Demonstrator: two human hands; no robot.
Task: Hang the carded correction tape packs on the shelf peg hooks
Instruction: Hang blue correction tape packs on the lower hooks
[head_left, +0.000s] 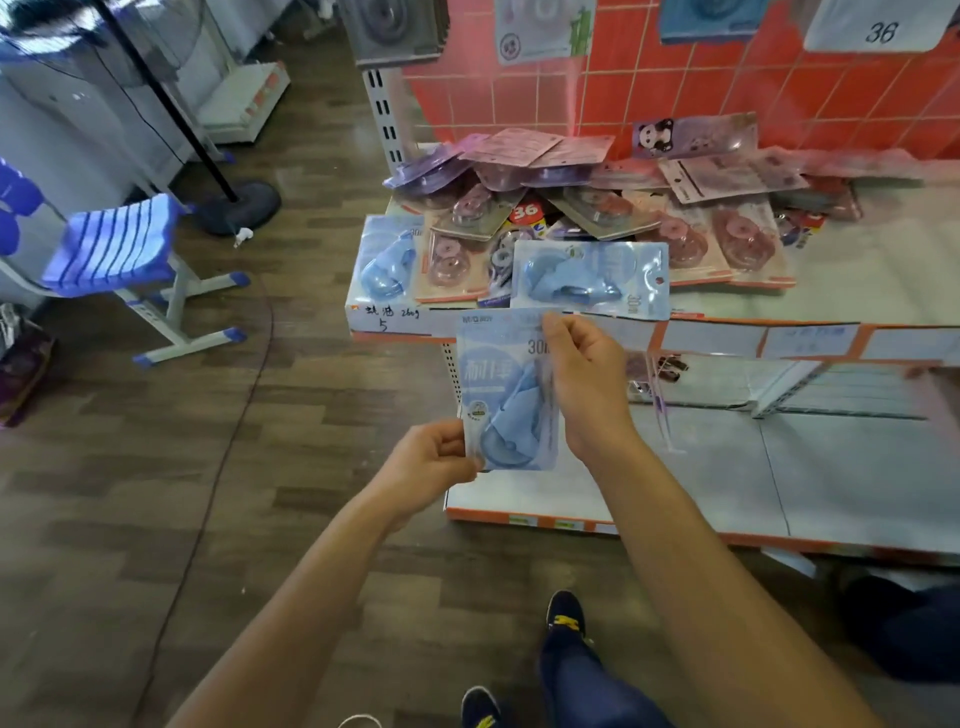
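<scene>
On the floor to the left stand a blue-striped chair (119, 244) and a dark fan base (239, 202), and a thin cable (228, 441) curves across the boards between them and the person's feet. A step to the left could snag that cable. The floor nearer the shelving looks free for shifting sideways.

The left hand (436, 457) pinches the bottom left corner of a blue pack (498, 384), held upright in the air just in front of the shelf's front edge. The right hand (587, 384) grips the pack's right edge, its back to the camera and its fingers curled round the card up to the top. Layers show along that edge, so it may be more than 1 pack; I cannot tell. The hanging hole is not visible, and if it is under the fingers the grip must shift before hanging. A corner pinch alone might let the card swing or drop.

Above the hands, a second blue pack (589, 278) lies at the front edge of the shelf (831, 291), with a loose pile of packs (571, 218) behind it reaching the red back panel (675, 88). Reaching up over them could brush the pile and push packs off that edge. A few hung cards (540, 31) show along the top of the panel, but no hook is plain to see, so aiming will likely need a look upward.

To the right, the shelf's surface and the lower shelf (857, 467) lie bare.
</scene>
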